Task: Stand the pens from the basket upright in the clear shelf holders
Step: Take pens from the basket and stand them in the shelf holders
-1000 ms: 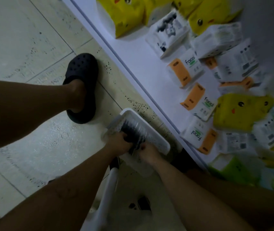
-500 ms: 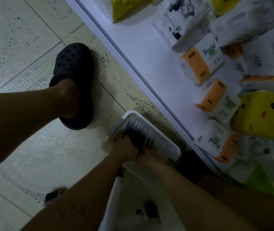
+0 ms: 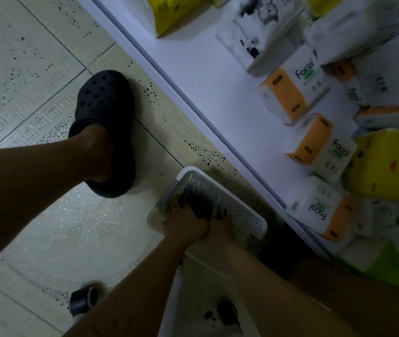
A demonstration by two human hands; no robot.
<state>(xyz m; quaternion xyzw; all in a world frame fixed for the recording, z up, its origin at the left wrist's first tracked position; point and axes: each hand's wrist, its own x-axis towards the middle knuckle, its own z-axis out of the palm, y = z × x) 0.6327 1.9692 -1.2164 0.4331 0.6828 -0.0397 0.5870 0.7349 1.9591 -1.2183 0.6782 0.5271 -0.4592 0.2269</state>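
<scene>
A white perforated basket (image 3: 247, 215) lies on the tiled floor beside the shelf base. Inside it lies a bundle of dark pens (image 3: 200, 199) with clear caps. My left hand (image 3: 183, 226) and my right hand (image 3: 219, 227) reach into the basket side by side, and their fingers curl round the near end of the pen bundle. The fingertips are hidden among the pens. No clear shelf holder is in view.
A white low shelf (image 3: 217, 81) at the right carries orange-and-white tissue packs (image 3: 295, 93) and yellow packs (image 3: 387, 164). My left foot in a black clog (image 3: 106, 127) stands on the floor. A second white basket (image 3: 208, 300) sits below my arms. A dark tape roll (image 3: 84, 300) lies at lower left.
My two hands have closed in together on the pen bundle. The view has shifted, so the basket and shelf sit closer and higher to the right.
</scene>
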